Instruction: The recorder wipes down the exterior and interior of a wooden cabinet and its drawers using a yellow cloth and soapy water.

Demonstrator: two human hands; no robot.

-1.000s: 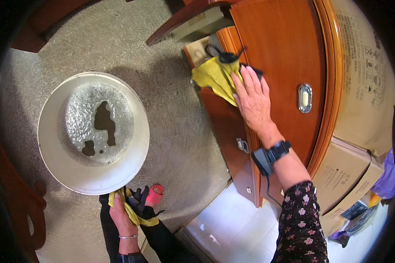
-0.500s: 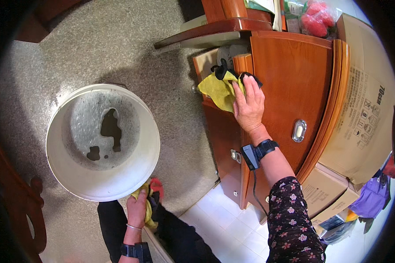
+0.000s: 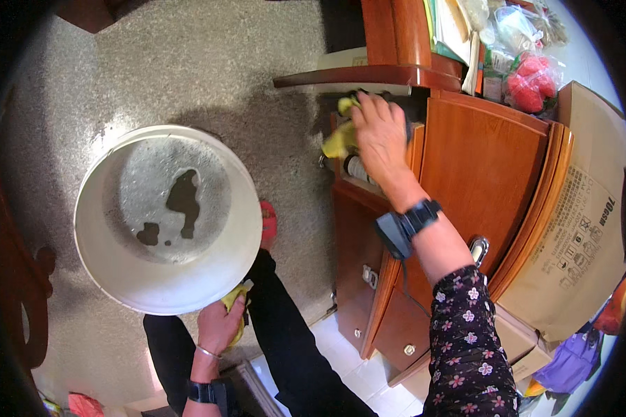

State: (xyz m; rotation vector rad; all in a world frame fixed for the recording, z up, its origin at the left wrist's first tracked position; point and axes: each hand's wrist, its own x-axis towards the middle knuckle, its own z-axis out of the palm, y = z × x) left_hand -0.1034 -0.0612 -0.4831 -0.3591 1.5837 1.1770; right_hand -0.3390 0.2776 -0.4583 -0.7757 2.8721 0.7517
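My right hand (image 3: 384, 142) is closed on a yellow cleaning cloth (image 3: 338, 142) with black parts. It is over an open drawer of the reddish-brown wooden cabinet (image 3: 483, 167), hiding much of the drawer's inside. A dark, rounded item with a pale label (image 3: 355, 168) shows beneath the hand. Down by the bucket's near rim, my left hand (image 3: 217, 326) grips another yellow cloth (image 3: 236, 295). Whether it also grips the rim cannot be made out. The white bucket (image 3: 167, 292) holds foamy, greyish water and tilts toward me.
Cardboard boxes (image 3: 570, 208) stand right of the cabinet. Papers and a bag of red items (image 3: 532, 83) lie on top. A wooden ledge (image 3: 368, 76) juts out above the drawer. Dark wooden furniture (image 3: 21, 278) is at the left. My legs (image 3: 285, 326) are below the bucket.
My right hand has moved left off the drawer's edge, over its opening, taking the cloth along. More of the drawer's inside shows. The view has shifted slightly; my left hand stays by the bucket.
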